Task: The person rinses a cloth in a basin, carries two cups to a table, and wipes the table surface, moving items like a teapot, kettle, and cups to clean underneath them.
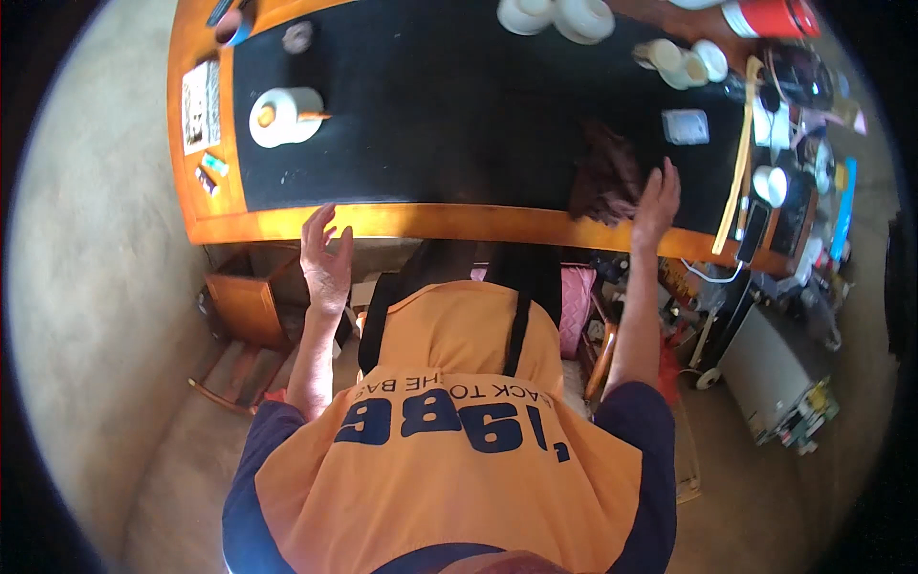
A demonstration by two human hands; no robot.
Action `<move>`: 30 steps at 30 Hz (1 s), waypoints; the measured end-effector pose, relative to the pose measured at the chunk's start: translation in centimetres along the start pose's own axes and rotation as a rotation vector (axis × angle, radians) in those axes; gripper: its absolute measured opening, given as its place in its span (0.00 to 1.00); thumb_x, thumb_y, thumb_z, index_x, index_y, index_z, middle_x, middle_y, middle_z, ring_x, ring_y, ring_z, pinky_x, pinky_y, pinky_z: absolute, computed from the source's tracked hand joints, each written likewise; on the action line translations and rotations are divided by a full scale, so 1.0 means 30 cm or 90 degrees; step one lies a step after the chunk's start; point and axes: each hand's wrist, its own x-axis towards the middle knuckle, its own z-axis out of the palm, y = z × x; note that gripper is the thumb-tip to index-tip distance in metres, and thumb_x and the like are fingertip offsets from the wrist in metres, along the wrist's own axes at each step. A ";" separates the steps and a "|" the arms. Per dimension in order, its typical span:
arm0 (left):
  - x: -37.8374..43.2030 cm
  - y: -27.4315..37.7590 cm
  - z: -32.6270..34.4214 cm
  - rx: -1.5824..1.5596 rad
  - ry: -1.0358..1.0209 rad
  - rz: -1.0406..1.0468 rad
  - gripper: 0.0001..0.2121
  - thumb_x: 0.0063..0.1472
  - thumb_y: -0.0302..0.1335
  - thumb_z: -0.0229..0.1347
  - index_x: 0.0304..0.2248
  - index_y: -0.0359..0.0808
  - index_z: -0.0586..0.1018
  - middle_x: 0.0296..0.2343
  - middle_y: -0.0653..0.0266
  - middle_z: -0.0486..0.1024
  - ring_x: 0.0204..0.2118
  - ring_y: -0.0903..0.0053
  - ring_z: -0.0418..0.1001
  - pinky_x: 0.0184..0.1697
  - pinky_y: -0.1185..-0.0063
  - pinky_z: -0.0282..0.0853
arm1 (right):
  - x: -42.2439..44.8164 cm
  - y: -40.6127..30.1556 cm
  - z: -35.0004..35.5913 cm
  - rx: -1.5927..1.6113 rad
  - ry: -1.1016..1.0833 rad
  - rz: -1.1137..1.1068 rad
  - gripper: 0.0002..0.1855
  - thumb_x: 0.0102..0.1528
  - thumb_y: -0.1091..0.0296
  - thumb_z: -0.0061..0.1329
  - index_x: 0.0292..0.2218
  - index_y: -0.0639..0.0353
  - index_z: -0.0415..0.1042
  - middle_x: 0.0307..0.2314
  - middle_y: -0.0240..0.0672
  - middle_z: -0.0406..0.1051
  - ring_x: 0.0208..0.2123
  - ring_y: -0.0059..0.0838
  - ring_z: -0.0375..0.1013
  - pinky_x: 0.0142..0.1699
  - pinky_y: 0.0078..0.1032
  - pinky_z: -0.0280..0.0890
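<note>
My left hand [327,262] hovers near the front edge of the wooden desk [401,219], its fingers apart and nothing in it. On the other side, my right hand [656,204] is over the front of the desk, fingers stretched out. A crumpled dark brown cloth [608,179] lies right beside it on the black desktop and partly overlaps the wooden edge. The cloth meets the inner side of my right hand; its thumb is hidden, and whether it touches the cloth cannot be told.
A white lidded pot [294,129] stands at the left, near a small dark round object [297,36]. White bowls [584,20], cups [678,63], a clear plastic box [685,127], a long wooden stick [737,158] and a phone [753,229] are at the right. A stool [244,305] is below left.
</note>
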 end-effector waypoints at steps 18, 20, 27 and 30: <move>-0.182 -0.114 0.041 -0.017 0.014 -0.051 0.16 0.57 0.17 0.55 0.46 0.32 0.74 0.42 0.57 0.73 0.42 0.72 0.74 0.43 0.78 0.72 | -0.369 -0.836 0.902 -0.153 -0.094 -0.733 0.30 0.52 0.54 0.47 0.56 0.44 0.60 0.53 0.29 0.58 0.52 0.33 0.58 0.51 0.43 0.59; -0.172 -0.078 0.074 -0.018 0.009 -0.034 0.15 0.57 0.18 0.55 0.46 0.32 0.74 0.42 0.57 0.73 0.42 0.72 0.74 0.43 0.78 0.72 | -0.396 -0.718 0.859 -0.153 -0.025 -0.734 0.34 0.54 0.52 0.44 0.61 0.43 0.54 0.56 0.25 0.56 0.54 0.30 0.58 0.54 0.37 0.59; -0.059 0.330 0.354 0.046 -0.120 0.119 0.13 0.58 0.19 0.55 0.44 0.34 0.76 0.42 0.59 0.74 0.44 0.68 0.74 0.46 0.76 0.71 | -0.276 -0.048 0.206 -0.230 -0.238 -0.667 0.30 0.54 0.49 0.48 0.58 0.33 0.59 0.60 0.24 0.52 0.62 0.33 0.47 0.63 0.41 0.45; -0.025 0.555 0.576 0.005 -0.196 0.213 0.12 0.58 0.19 0.55 0.43 0.35 0.76 0.40 0.58 0.75 0.44 0.67 0.74 0.46 0.75 0.70 | -0.208 0.226 -0.132 -0.268 -0.223 -0.580 0.30 0.56 0.49 0.48 0.59 0.33 0.57 0.62 0.22 0.49 0.63 0.31 0.46 0.63 0.39 0.45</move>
